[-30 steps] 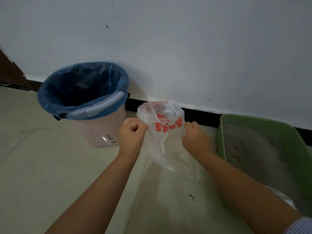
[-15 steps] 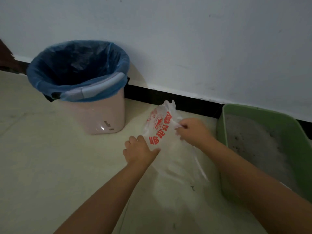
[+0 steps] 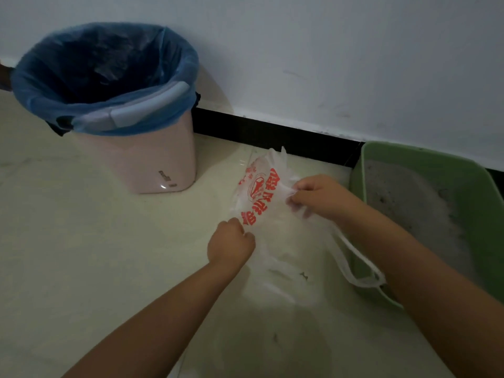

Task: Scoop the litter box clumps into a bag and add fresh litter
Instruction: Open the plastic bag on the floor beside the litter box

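Both hands are gripping the thin plastic bag [image 3: 261, 203]: the left hand [image 3: 230, 245] pinching its near edge, the right hand [image 3: 317, 197] its far side. A second ago held up, it is now lying low on the floor [image 3: 81, 255] beside the green litter box [image 3: 425, 162], apparently being opened for scooping.

Pink waste bin [image 3: 152, 162] is standing on pale floor tiles [image 3: 68, 241], upper left, close to the white wall [image 3: 327, 50]. A blue liner [image 3: 103, 77] is lining it, folded out over the rim; a pale handle [image 3: 152, 103] is lying across the liner's front edge. Black skirting [image 3: 272, 135] is running along the wall's base, w/ the bin's right side just in front of it.
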Demonstrator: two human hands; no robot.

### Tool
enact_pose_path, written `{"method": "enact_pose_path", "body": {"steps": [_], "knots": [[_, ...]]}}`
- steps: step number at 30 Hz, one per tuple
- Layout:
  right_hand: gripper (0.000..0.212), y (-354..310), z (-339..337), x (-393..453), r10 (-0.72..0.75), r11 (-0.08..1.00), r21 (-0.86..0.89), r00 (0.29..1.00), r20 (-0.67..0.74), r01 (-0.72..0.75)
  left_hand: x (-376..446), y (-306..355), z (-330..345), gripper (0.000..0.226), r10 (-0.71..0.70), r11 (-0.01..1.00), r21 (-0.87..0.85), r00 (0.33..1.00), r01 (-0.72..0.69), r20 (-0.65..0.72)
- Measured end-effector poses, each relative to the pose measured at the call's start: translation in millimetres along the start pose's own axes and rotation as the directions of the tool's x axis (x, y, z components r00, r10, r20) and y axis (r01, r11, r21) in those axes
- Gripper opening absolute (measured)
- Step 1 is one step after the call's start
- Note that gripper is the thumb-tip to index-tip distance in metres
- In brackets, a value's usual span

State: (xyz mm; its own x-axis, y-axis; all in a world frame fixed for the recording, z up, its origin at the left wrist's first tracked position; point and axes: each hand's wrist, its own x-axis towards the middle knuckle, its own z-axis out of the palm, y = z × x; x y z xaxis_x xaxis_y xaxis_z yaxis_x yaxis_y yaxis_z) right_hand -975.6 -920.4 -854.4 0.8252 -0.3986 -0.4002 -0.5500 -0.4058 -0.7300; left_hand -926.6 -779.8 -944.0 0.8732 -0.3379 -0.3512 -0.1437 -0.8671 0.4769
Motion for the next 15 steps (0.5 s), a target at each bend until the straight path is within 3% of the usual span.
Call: {"method": "enact_pose_path", "body": {"steps": [4,7,9,11,13,15], "knots": [[0.025,16.1,-7.7,3.1,0.066,0.997,0.047,0.998,0.007,-0.066,-0.1,7.6,2.5,0.028,0.019,0.945,-0.328,0.997,0.007,0.077],[0.021,25.0,-4.6,1.2,0.096,0.992,0.081,0.995,0.038,-0.099,-7.8,23.0,9.3,0.052,0.079,0.904,-0.427,0.984,-0.003,0.160],[0.024,25.3,-1.6,0.4,0.091,0.988,0.122,0.993,0.073,-0.099,-6.5,24.5,19.3,0.068,0.058,0.937,-0.349,0.989,-0.008,0.134],[0.028,23.0,0.3,-0.5,0.080,0.990,0.111,0.992,0.102,-0.091,-7.2,23.3,30.7,0.073,0.029,0.991,-0.133,0.995,-0.016,0.099],[0.027,22.3,-0.4,-2.3,0.062,0.994,0.079,0.991,0.115,-0.072,-9.8,23.4,37.0,0.066,0.037,0.999,0.015,0.998,-0.038,0.059],[0.025,27.3,-5.6,-2.3,0.053,0.998,0.034,0.995,0.080,-0.056,-9.5,24.0,34.9,0.054,0.040,0.999,0.011,0.999,-0.040,0.006]]}}
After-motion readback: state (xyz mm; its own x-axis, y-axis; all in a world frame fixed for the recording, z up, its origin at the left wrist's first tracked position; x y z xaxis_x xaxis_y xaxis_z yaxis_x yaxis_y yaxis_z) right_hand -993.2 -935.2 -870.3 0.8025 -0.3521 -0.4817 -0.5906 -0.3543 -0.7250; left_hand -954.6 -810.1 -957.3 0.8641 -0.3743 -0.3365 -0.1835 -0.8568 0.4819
